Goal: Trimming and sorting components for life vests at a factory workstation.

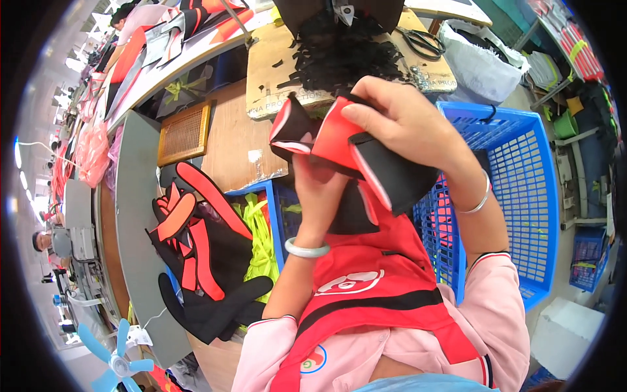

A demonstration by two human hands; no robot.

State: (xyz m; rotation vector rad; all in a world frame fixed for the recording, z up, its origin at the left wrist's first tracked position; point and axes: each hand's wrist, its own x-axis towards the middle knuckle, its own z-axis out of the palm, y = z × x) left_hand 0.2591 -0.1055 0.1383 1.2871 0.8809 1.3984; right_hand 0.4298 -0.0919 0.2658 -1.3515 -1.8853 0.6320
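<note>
In front of my chest I hold a black and coral-red fabric piece (pixel 335 132) with pale edges, folded and bent open. My right hand (pixel 408 124) grips its upper right side, thumb lying over the coral panel. From below, my left hand (pixel 317 193) reaches up into the folds; its fingers are mostly hidden by the cloth. Black panels of the piece hang down over my red apron (pixel 366 261). To the left lies a pile of cut coral and black strips (pixel 204 251), beside a bundle of yellow-green strips (pixel 258 242).
Black fabric scraps (pixel 346 62) cover the wooden worktop (pixel 268 78) beneath a machine, with black-handled scissors (pixel 423 44) at its right. A white sack (pixel 480 68) and a blue basket (pixel 526 150) stand on my right. Another person (pixel 124 23) works at the far left.
</note>
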